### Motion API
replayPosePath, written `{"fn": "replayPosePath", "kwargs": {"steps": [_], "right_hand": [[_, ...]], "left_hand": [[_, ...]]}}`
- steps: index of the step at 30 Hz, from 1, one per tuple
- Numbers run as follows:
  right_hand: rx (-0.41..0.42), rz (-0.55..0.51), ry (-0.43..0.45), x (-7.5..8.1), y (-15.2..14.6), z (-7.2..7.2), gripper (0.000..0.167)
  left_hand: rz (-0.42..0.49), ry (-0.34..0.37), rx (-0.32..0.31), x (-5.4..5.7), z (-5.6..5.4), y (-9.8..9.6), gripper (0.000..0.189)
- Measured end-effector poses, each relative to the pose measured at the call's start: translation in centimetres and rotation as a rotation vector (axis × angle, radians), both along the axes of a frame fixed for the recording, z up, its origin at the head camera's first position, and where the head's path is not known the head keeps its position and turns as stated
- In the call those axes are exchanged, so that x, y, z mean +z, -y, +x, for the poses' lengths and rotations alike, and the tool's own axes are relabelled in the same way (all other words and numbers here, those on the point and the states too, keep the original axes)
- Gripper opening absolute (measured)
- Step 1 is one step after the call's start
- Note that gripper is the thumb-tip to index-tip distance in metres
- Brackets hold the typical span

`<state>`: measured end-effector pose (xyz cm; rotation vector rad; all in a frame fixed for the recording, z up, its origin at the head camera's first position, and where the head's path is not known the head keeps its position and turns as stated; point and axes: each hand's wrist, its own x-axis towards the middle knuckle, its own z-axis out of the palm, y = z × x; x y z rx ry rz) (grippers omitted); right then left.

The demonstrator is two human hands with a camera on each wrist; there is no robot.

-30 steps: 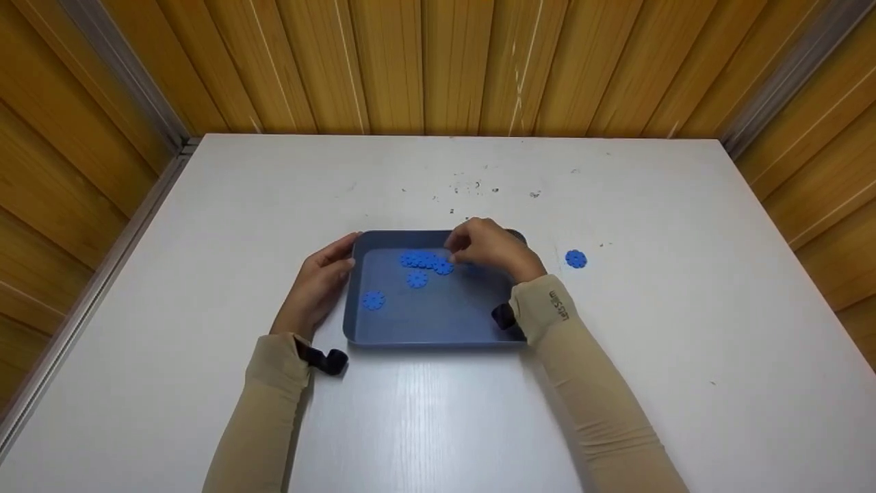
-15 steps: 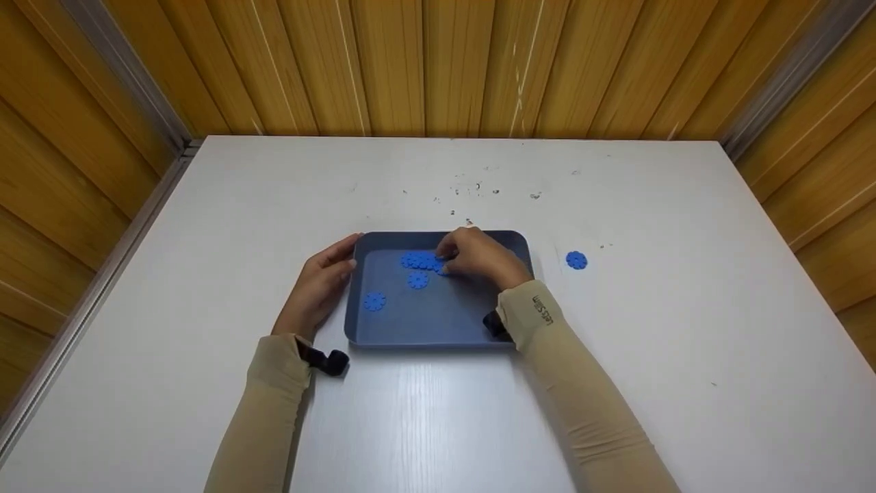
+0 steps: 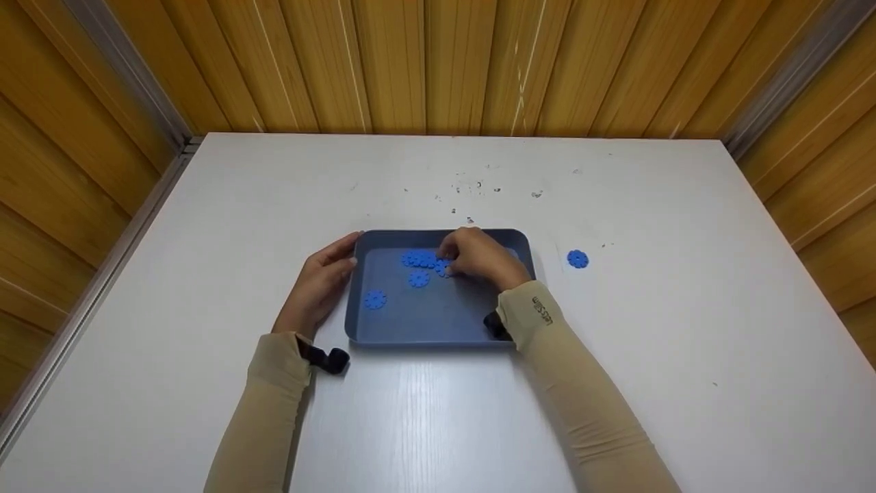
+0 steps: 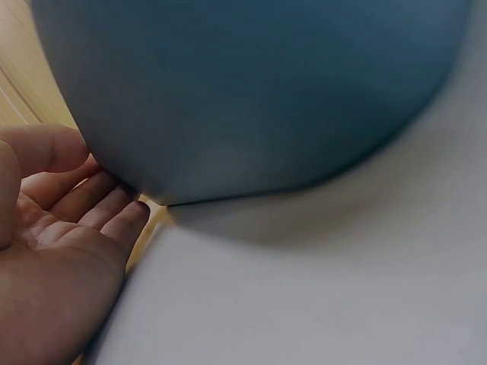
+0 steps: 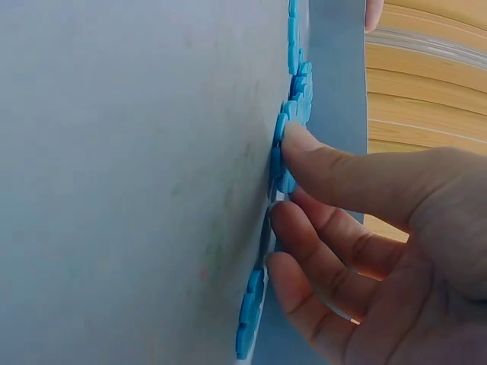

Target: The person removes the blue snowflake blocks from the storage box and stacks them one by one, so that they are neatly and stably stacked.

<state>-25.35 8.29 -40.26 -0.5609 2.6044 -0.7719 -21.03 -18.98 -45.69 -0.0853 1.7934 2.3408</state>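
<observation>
A grey-blue tray point(image 3: 438, 344) lies on the table. My left hand point(image 3: 318, 277) rests against its left side, thumb near the rim; the left wrist view shows the fingers point(image 4: 114, 209) along the outer wall. Inside the tray, several blue notched plastic discs point(image 3: 416, 259) overlap in a row. With thumb and forefinger my right hand point(image 3: 482, 257) pinches the blue disc point(image 5: 277, 163) at the right end of that row; the hand partly covers it. Another disc point(image 5: 249, 312) lies below its curled fingers in the right wrist view.
Two loose discs lie in the tray, one just below the row point(image 3: 419, 279) and one near the left wall point(image 3: 375, 300). A single disc point(image 3: 577, 259) sits on the white table right of the tray. Wood-look panels point(image 3: 452, 68) stand behind the table.
My right hand has moved left and slightly down onto the end disc of the row and now grips it. The left hand and the tray have stayed in place.
</observation>
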Motion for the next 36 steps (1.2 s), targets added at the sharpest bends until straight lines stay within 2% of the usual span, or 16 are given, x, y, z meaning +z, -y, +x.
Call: {"fn": "replayPosePath", "kwargs": {"steps": [12, 21, 26, 36], "right_hand": [[-0.005, -0.024, -0.049, 0.4, -0.6, 0.2, 0.015], [0.006, -0.059, -0.045, 1.2, -1.2, 0.4, 0.013], [-0.018, -0.079, -0.032, 1.8, -1.7, 0.3, 0.013], [-0.04, -0.086, -0.034, 2.8, -2.8, 0.4, 0.013]], "left_hand": [[0.034, 0.0, -0.007, 0.0, -0.2, -0.1, 0.057], [0.032, 0.009, -0.004, 0.1, 0.0, 0.0, 0.056], [0.039, 0.018, 0.005, 0.1, -0.1, 0.0, 0.056], [0.043, -0.024, -0.012, -0.1, -0.1, 0.1, 0.055]]}}
